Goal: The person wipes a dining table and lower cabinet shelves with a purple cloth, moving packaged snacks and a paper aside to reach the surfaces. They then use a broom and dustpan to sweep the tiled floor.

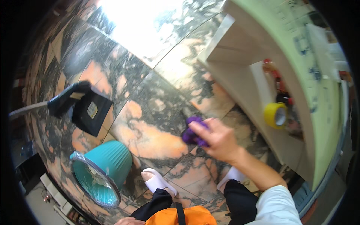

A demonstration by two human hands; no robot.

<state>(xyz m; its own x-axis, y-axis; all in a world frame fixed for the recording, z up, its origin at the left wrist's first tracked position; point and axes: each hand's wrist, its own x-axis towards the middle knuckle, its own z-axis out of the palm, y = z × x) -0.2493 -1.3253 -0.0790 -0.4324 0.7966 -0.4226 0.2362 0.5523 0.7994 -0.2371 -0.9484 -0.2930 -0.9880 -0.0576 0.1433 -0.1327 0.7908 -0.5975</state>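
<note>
A bunched purple cloth (194, 132) is gripped in my right hand (219, 137), held out in front of me over the marble-patterned tile floor (149, 132). Beyond my fingers a small blurred strip, too smeared to name, shows against the tiles. My left hand (130, 221) shows only partly at the bottom edge, next to my black trousers and an orange garment or bag (180, 216); whether its fingers hold anything is hidden.
To the left stands a teal waste bin (112, 160) with a clear liner. Behind it are a black dustpan (92, 111) and a broom (66, 97). On the right, a wooden shelf unit (233, 73) holds a roll of yellow tape (274, 116). White slides (157, 181) are on my feet.
</note>
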